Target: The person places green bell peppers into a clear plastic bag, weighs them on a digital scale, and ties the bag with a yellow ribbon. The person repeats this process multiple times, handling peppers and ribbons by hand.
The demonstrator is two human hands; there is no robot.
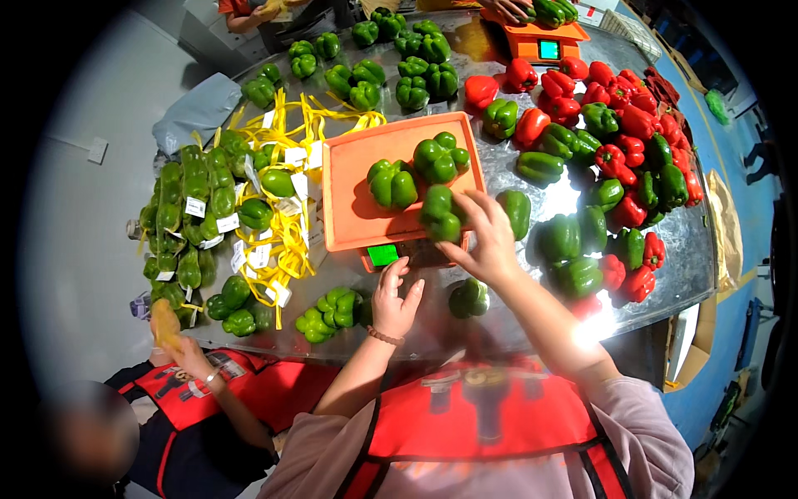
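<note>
An orange weighing scale [349, 234] with a lit green display stands before me, two green bell peppers [391, 184] resting on its tray. My right hand [489, 240] has its fingers and thumb on another green bell pepper [441, 213] at the tray's lower right edge. Below the display is my left hand [396, 299], fingers apart and nothing in it. A green pepper [469, 298] lies on the metal table between my forearms. Further green peppers [330, 313] sit left of my left wrist, and one green pepper [515, 214] lies just right of my right hand.
Red peppers [639, 121] and green ones cover the table's right side. Yellow labelled bands [290, 234] and bagged green vegetables [194, 171] lie left, near a grey plastic bag [196, 112]. Several green peppers [411, 92] and a second orange scale [520, 47] stand beyond. Co-workers' hands [187, 355] are at left and far side.
</note>
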